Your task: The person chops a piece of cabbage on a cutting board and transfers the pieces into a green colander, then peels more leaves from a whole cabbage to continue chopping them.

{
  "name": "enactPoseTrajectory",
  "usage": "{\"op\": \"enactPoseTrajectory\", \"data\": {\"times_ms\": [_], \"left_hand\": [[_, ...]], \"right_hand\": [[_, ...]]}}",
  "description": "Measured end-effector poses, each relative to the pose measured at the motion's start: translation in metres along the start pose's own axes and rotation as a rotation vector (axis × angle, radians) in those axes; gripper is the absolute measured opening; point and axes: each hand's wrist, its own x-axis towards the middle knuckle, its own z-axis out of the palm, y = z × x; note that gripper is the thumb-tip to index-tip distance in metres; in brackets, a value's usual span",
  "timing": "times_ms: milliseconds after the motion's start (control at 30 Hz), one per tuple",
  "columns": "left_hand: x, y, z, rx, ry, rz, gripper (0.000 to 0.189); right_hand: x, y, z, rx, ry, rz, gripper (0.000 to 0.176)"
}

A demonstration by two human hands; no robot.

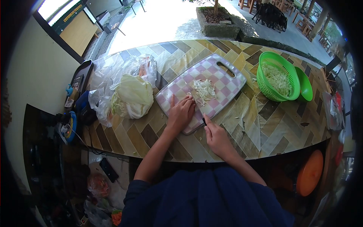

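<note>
A pink-and-white checkered cutting board (177,85) lies at an angle on the table in front of me. My left hand (182,114) rests on its near left part, fingertips curled down on a small piece of cabbage (190,96), mostly hidden under them. Beside those fingertips is a pile of shredded cabbage (204,90). At the board's near edge my right hand (218,139) is closed round the black handle of a knife (204,121); the blade is hard to make out. Left of the board, a large piece of cabbage (132,96) sits against clear plastic bags (100,94).
Shredded cabbage (278,80) fills a green basket (269,92), with a green bowl (305,85) next to it at the right. A dark tray (81,75) and a roll of tape (69,128) are at the left edge. An orange stool (310,173) stands below right.
</note>
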Motion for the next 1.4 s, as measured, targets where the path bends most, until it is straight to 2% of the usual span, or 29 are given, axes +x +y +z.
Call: {"op": "enactPoseTrajectory", "data": {"times_ms": [500,600,800,1100,1400], "left_hand": [[0.0,-0.004,0.003,-0.041,0.024,-0.005,0.017],[0.002,-0.006,0.001,-0.052,0.011,-0.033,0.016],[0.021,-0.005,-0.009,0.068,-0.05,-0.021,0.012],[0.007,0.0,-0.001,0.079,0.048,0.029,0.016],[0.002,-0.004,-0.003,0.065,0.013,0.053,0.022]], "right_hand": [[0.024,0.005,0.009,-0.034,0.014,0.001,0.046],[0.011,0.011,0.005,-0.045,0.067,-0.058,0.046],[0.01,0.004,-0.022,0.094,0.01,0.098,0.042],[0.004,0.012,-0.014,0.073,0.081,-0.074,0.042],[0.003,0.007,-0.02,-0.056,-0.025,-0.05,0.045]]}}
